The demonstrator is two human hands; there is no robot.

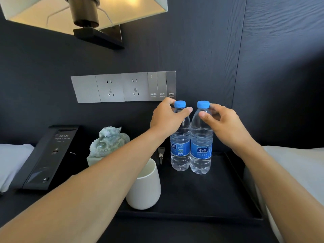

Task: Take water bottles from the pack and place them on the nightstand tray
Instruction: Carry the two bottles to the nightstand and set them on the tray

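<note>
Two clear water bottles with blue caps and blue labels stand upright side by side at the back of a black tray (233,174) on the nightstand. My left hand (166,118) grips the neck of the left bottle (180,146) just under its cap. The right bottle (200,149) is held the same way by my right hand (226,123), thumb and fingers pinching its neck. Both bottle bases rest on the tray floor. The pack is out of view.
A white cup (145,188) stands on the tray's left front, under my left forearm. A pale green carved stone (107,144) and a black phone console (47,158) sit left of the tray. Wall sockets (122,87) and a lamp (84,13) are above. White bedding (301,169) lies to the right.
</note>
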